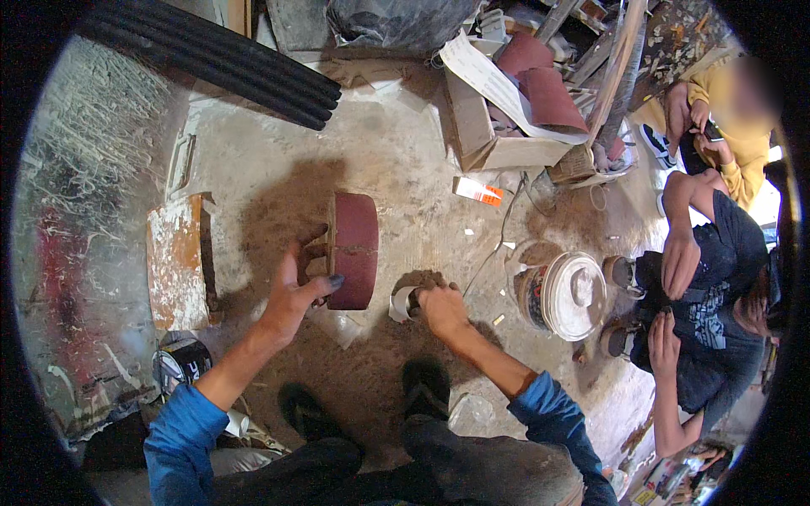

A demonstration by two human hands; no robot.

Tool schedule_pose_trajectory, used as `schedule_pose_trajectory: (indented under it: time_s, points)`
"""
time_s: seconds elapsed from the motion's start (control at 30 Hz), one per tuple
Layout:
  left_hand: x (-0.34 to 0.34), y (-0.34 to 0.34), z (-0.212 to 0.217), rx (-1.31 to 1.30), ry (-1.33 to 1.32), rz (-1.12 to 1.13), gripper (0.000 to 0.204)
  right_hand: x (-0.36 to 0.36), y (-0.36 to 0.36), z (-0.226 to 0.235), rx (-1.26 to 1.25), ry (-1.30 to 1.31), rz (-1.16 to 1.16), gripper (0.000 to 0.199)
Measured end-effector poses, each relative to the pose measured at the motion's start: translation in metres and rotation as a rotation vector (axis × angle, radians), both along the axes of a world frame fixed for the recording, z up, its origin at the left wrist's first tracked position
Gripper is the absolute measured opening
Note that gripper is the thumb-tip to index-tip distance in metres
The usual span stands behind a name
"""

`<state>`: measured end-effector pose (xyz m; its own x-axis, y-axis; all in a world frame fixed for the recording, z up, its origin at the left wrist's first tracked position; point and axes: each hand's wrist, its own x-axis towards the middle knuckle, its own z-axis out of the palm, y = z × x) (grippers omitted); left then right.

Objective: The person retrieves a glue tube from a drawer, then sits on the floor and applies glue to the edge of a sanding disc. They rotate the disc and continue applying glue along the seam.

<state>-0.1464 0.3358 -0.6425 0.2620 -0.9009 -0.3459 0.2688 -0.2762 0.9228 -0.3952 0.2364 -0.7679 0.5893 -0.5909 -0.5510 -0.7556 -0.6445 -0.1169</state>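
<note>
A wheel wrapped in dark red sandpaper [356,253] stands out in front of me, a ragged seam running across its band. My left hand [297,291] grips it from the left side, with the thumb on its lower edge and the fingers partly hidden behind it. My right hand [440,308] is closed low and to the right of the wheel, at a small white round thing [400,305] that looks like a cup or a roll. Whatever dark thing its fingertips pinch there is too small to make out.
A lidded white bucket [574,295] stands to the right, near two seated people. A cardboard box [515,152] of sandpaper sheets is at the back, with a small orange-and-white box [477,191] before it. Black ribbed lengths [228,63] jut in at upper left; a peeling board [177,261] lies left.
</note>
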Motion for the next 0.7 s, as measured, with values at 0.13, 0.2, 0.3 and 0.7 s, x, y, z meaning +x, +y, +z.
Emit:
schedule_pose_trajectory:
  time_s: [0.13,0.2,0.3,0.7]
  points:
    - [0.004,0.002,0.004,0.051,-0.006,-0.026,0.079,0.023,0.001,0.0,-0.032,0.039,0.075,0.02]
    - [0.004,0.005,0.001,0.005,0.001,-0.004,0.079,0.024,0.004,-0.003,-0.109,-0.015,0.174,0.02]
    - [0.0,0.009,-0.012,-0.035,-0.039,0.005,0.079,0.015,0.006,-0.009,-0.192,-0.086,0.235,0.022]
    - [-0.037,0.02,-0.057,0.018,0.002,-0.159,0.096,-0.027,0.026,0.039,-0.102,-1.053,-0.279,0.015]
